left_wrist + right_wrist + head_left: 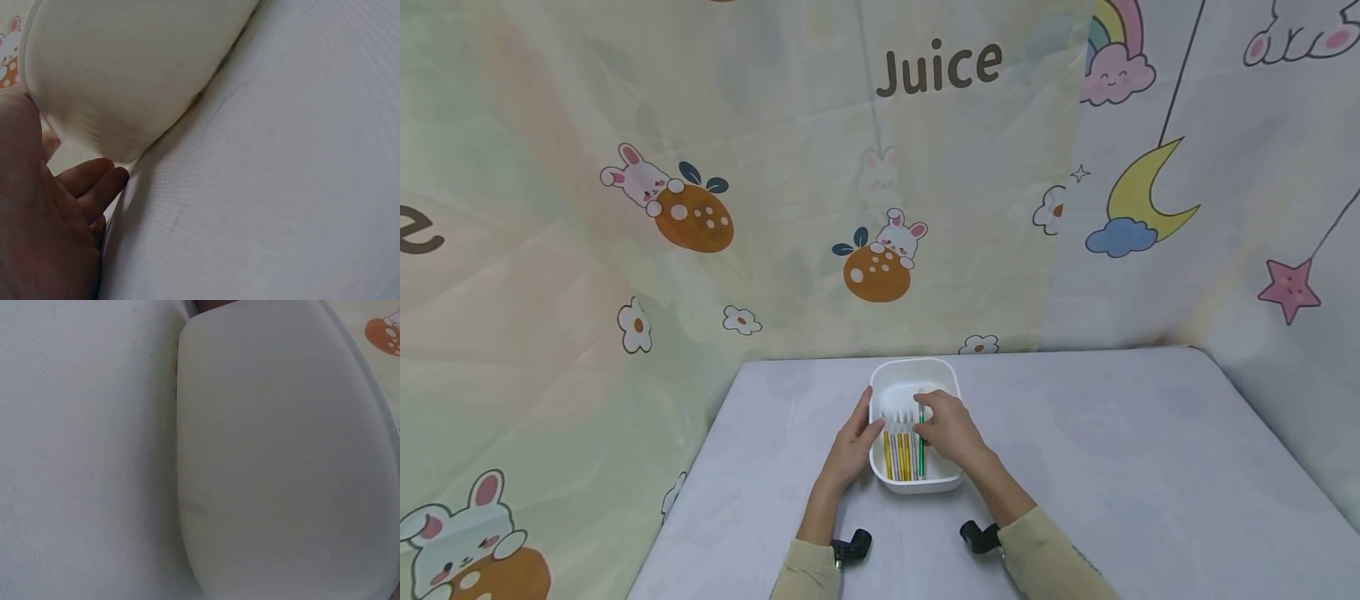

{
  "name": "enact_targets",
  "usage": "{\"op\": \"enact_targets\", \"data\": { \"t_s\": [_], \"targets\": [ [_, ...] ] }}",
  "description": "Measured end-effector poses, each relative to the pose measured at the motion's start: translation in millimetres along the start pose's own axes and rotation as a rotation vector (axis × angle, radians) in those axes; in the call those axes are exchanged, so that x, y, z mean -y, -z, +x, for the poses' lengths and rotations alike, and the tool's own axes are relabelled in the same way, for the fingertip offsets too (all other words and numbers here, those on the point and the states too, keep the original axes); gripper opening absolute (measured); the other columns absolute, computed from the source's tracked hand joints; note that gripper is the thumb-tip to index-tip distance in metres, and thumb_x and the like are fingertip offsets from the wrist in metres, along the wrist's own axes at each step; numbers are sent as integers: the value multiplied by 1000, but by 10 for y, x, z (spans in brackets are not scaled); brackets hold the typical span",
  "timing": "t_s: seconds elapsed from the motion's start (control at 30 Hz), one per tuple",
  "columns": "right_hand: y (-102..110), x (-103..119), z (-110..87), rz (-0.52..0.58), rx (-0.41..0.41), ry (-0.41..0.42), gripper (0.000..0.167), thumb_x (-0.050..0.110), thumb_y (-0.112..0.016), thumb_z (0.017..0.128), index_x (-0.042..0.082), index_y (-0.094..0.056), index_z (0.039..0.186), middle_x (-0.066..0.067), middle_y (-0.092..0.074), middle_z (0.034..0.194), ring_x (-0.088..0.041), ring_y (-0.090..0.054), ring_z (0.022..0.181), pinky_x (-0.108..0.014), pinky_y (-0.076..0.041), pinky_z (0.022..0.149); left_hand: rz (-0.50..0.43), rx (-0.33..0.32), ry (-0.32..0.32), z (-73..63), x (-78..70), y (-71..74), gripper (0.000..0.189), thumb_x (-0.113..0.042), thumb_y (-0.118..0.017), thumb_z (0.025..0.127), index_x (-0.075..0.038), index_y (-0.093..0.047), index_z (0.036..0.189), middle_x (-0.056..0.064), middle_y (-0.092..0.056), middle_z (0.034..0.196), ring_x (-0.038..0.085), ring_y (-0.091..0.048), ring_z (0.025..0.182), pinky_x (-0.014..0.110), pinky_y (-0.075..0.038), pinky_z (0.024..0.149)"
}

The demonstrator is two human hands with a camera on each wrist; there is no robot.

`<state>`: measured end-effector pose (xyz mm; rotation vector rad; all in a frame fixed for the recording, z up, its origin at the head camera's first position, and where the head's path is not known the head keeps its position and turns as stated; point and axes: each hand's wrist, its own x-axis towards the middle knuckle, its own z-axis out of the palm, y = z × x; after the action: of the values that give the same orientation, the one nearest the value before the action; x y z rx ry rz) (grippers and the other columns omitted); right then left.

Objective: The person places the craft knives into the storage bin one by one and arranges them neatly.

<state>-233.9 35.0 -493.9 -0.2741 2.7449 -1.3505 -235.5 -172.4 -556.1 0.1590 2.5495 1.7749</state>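
Observation:
A white plastic tray (942, 477) with rounded corners sits on the table. Inside it, several slim yellow and whitish pen-like sticks (898, 454) lie side by side, their pale tips toward the far end. My left hand (848, 446) holds the tray's left side, thumb over the rim and fingers along the outer wall; the left wrist view shows those fingers (94, 184) by the tray's lower corner. Over the tray, my right hand (950, 427) pinches a green pen-like stick (921, 457) at the right end of the row. The right wrist view shows only the tray's outer wall (281, 456), not the hand.
A pale cloth covers the table (1097, 450), and the tray stands near its far edge. Behind rises a curtain (805, 167) printed with rabbits, oranges and flowers. A black wrist camera mount (853, 547) sits on the left wrist, another mount (979, 537) on the right.

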Motion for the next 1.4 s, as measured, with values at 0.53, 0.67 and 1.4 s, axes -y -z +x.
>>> {"op": "enact_targets", "data": {
  "t_s": [0.53,0.67,1.4],
  "targets": [
    [-75,-7,71,-170,22,24,49,9,-85,85,1,-70,131,-19,-69,130,-22,-70,97,-42,-63,90,-8,4,-16,0,-8,0,64,-39,-55,107,-40,-25,165,-11,-29,170,18,-29,158,49,-27,128],
    [-92,-3,67,-190,37,-4,49,11,-85,85,2,-70,131,-18,-69,130,-26,-71,104,-46,-61,96,-8,4,-23,-1,1,2,64,-37,-55,108,-41,-26,165,-10,-29,170,19,-29,158,50,-26,128],
    [-141,-6,56,-280,106,-22,49,12,-83,87,3,-70,133,-15,-70,130,-28,-70,116,-49,-55,106,-6,-6,-23,-8,-28,4,65,-35,-54,108,-35,-26,166,-14,-27,170,17,-27,159,49,-25,129]
  ]
}}
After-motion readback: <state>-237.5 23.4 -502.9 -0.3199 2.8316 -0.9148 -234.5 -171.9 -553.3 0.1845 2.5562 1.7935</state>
